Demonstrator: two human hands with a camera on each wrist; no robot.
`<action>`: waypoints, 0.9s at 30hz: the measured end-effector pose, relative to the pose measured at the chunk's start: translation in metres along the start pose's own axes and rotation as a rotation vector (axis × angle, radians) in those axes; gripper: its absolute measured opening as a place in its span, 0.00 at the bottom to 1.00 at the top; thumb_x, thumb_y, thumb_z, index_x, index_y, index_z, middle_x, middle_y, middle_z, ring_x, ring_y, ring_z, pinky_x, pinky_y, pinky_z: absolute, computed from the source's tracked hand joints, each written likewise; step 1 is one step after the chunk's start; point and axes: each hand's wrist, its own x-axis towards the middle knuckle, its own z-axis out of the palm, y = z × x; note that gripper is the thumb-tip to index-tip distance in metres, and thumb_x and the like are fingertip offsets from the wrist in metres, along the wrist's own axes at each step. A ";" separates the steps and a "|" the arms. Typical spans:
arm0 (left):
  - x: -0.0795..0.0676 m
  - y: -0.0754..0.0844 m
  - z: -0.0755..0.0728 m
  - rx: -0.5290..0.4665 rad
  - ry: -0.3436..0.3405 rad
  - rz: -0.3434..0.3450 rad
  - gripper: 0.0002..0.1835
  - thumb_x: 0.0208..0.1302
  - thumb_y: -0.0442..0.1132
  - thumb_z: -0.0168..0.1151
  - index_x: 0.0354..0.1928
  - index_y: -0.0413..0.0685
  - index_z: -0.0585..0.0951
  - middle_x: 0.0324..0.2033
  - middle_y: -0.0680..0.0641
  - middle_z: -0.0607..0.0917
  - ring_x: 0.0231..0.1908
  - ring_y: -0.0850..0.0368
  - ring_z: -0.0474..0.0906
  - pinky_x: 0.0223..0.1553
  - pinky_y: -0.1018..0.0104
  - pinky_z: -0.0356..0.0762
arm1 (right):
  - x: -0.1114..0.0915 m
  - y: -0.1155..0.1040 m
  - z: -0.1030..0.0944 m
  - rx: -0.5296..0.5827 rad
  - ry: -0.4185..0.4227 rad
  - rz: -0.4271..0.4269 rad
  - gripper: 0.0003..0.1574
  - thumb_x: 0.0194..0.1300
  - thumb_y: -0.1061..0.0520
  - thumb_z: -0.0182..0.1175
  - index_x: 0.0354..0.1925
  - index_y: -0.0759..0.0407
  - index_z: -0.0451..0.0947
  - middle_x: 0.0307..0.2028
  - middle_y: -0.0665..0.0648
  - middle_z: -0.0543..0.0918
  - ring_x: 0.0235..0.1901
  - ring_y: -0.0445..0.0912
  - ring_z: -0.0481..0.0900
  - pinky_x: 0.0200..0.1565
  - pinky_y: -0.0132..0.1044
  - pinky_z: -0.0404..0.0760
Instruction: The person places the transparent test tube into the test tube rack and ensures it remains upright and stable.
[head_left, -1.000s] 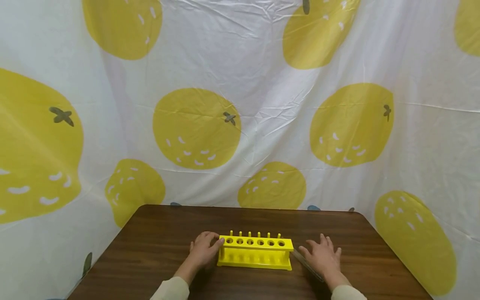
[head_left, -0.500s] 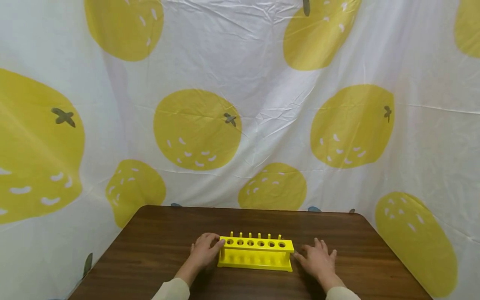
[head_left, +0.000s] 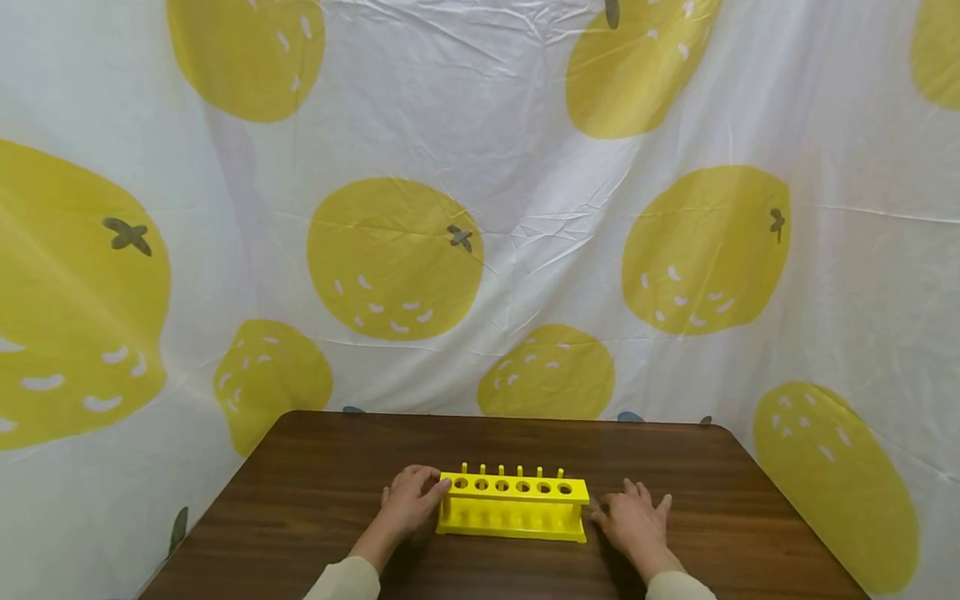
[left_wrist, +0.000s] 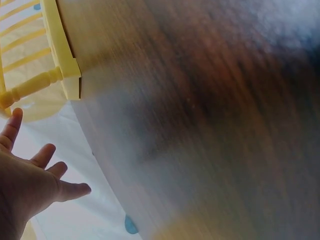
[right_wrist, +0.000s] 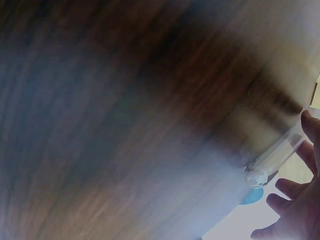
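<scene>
The left grip (head_left: 407, 500) lies with its back upward, thumb (left_wrist: 12, 125) reaching out straight and the other visible fingers spread loosely apart from it. Across from it, the right grip (head_left: 636, 518) sets thumb (right_wrist: 311, 126) and index finger (right_wrist: 306, 154) in a pinch, its remaining three fingers fanned out. Behind each grip, a bare wrist (head_left: 662, 560) enters a cream sleeve (head_left: 678, 587).

I see a bright yellow six-hole rack (head_left: 513, 510) standing upright, near and central — pegs (head_left: 520, 472) along its far side. Right of it, I catch a clear, round-ended tube (right_wrist: 272, 161), partly hidden.
</scene>
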 end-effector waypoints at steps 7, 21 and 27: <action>0.000 0.000 0.002 0.004 0.014 0.004 0.25 0.73 0.59 0.53 0.55 0.45 0.79 0.64 0.35 0.70 0.66 0.31 0.59 0.62 0.23 0.41 | -0.004 0.001 -0.004 -0.064 0.065 -0.006 0.15 0.62 0.50 0.68 0.41 0.58 0.86 0.59 0.75 0.73 0.61 0.73 0.66 0.58 0.81 0.46; 0.001 0.001 0.001 0.008 0.005 -0.026 0.26 0.72 0.59 0.54 0.57 0.46 0.79 0.64 0.35 0.70 0.66 0.32 0.59 0.63 0.24 0.42 | -0.003 0.015 -0.011 0.009 0.201 0.024 0.13 0.63 0.52 0.65 0.38 0.62 0.84 0.60 0.78 0.71 0.61 0.73 0.65 0.59 0.80 0.46; 0.001 0.000 0.002 0.004 0.013 -0.035 0.25 0.72 0.59 0.54 0.57 0.46 0.78 0.64 0.35 0.70 0.67 0.32 0.59 0.64 0.25 0.41 | -0.001 0.016 -0.016 0.112 0.257 0.056 0.15 0.66 0.52 0.63 0.44 0.63 0.84 0.63 0.78 0.68 0.63 0.73 0.63 0.59 0.79 0.44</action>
